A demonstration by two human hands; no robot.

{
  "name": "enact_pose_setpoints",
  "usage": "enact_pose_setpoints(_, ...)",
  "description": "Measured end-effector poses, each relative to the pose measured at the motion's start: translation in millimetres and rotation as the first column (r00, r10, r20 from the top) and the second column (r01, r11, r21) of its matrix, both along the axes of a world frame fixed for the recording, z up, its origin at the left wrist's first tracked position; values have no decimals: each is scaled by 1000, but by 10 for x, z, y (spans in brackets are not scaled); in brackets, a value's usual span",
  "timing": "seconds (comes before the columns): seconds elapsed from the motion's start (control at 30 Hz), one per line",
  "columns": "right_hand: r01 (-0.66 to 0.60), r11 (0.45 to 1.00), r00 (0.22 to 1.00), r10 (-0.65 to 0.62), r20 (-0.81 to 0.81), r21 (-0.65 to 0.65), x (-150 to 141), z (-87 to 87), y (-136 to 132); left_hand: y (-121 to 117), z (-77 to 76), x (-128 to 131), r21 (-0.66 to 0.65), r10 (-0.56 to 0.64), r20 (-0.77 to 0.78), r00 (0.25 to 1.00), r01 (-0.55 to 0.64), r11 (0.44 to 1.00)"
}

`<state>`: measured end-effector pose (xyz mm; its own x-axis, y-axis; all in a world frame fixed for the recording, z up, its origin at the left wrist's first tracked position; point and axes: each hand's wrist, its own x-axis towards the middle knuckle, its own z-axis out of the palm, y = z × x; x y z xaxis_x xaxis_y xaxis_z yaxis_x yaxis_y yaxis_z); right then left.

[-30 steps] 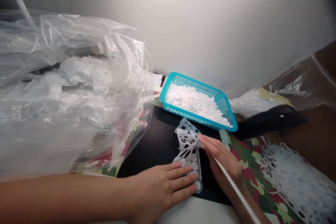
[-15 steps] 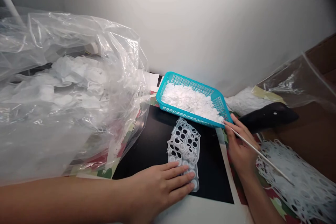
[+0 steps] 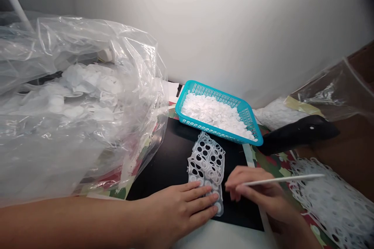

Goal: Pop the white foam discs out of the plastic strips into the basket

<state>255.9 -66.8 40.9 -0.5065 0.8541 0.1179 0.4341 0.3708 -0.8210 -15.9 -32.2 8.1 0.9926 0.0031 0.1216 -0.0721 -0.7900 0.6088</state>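
Observation:
A translucent sheet of rings and round pieces [image 3: 207, 159] lies on a black mat [image 3: 163, 155]. Its far part is a lattice of open holes; discs still sit in the near part. My left hand [image 3: 182, 210] rests flat across that near end, fingers stretched out. Just right of the sheet, my right hand [image 3: 260, 190] is closed around a thin white stick [image 3: 286, 179], its back end pointing right. The stick's working tip is hidden by the fingers. Beyond the mat stands a turquoise basket [image 3: 216, 130], holding many small white discs [image 3: 216, 111].
A large clear plastic bag [image 3: 137, 58] of white translucent pieces fills the left side. To the right lie a pile of ring-shaped scrap [image 3: 336, 202], a black object [image 3: 300, 134] and a white bag [image 3: 276, 113]. A pale wall [image 3: 219, 27] stands behind.
My right hand has moved from the basket's near right corner back toward the sheet, carrying the stick. My left hand stays on the sheet.

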Motion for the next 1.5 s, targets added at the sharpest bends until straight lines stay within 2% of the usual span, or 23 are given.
enact_pose_setpoints(0.03, -88, 991, 996, 88, -5, -102, -28, 16, -11, 3, -1, 0, -2, 2, 4, 1000, -2, 1000)
enact_pose_setpoints(0.07, -111, 982, 994, 112, -3, -151, -46, 19, -15, 5, -5, 0, 0, 2, 9, 1000, -2, 1000)
enact_pose_setpoints(0.1, -82, 984, 996, 85, 16, -155, -54, 7, -11, 5, -11, -1, 7, 3, 11, 1000, -3, 1000)
enact_pose_setpoints(0.17, 92, 993, 995, -88, 52, -75, -40, -46, 11, -2, -31, -1, 40, 5, 14, 1000, -6, 999)
enact_pose_setpoints(0.23, 259, 965, 964, -260, 59, 30, -2, -110, 39, -25, -55, 0, 106, 10, 13, 1000, -11, 994)
enact_pose_setpoints(0.33, 356, 920, 931, -365, 23, 162, 38, -161, 60, -83, -77, 6, 269, 35, 17, 999, -38, 963)
enact_pose_setpoints(0.4, 342, 911, 936, -351, 1, 231, 26, -156, 48, -121, -78, 13, 377, 44, 30, 999, -52, 925)
enact_pose_setpoints(0.5, 214, 952, 972, -229, 47, 220, -45, -136, 6, -145, -69, 24, 445, 55, 60, 997, -76, 892)
enact_pose_setpoints(0.57, 113, 978, 987, -131, 95, 175, -103, -143, -16, -133, -60, 26, 425, 76, 73, 994, -100, 900)
enact_pose_setpoints(0.67, 12, 990, 992, -30, 125, 143, -160, -188, -23, -84, -35, 18, 341, 74, 35, 997, -82, 937)
enact_pose_setpoints(0.77, -27, 991, 992, 10, 127, 131, -179, -227, -10, -44, -9, 2, 218, 59, 4, 998, -59, 974)
enact_pose_setpoints(0.87, -36, 987, 990, 14, 141, 156, -187, -233, 3, -40, -8, -7, 147, 54, 18, 998, -56, 988)
enact_pose_setpoints(1.03, -57, 959, 982, 3, 191, 278, -214, -245, -9, -60, -46, 7, 176, 48, 12, 999, -49, 983)
enact_pose_setpoints(1.2, -155, 870, 936, -23, 351, 469, -255, -310, -135, -71, -57, 27, 170, 68, 15, 998, -70, 983)
enact_pose_setpoints(1.33, -96, 853, 930, -107, 353, 513, -247, -343, -196, -67, -53, 24, 149, 56, 7, 998, -57, 987)
enact_pose_setpoints(1.4, -8, 841, 937, -183, 297, 541, -226, -359, -178, -66, -72, 24, 146, 44, 13, 999, -45, 988)
enact_pose_setpoints(1.5, 115, 788, 928, -302, 217, 605, -216, -381, -135, -68, -104, 30, 148, 44, 34, 998, -49, 988)
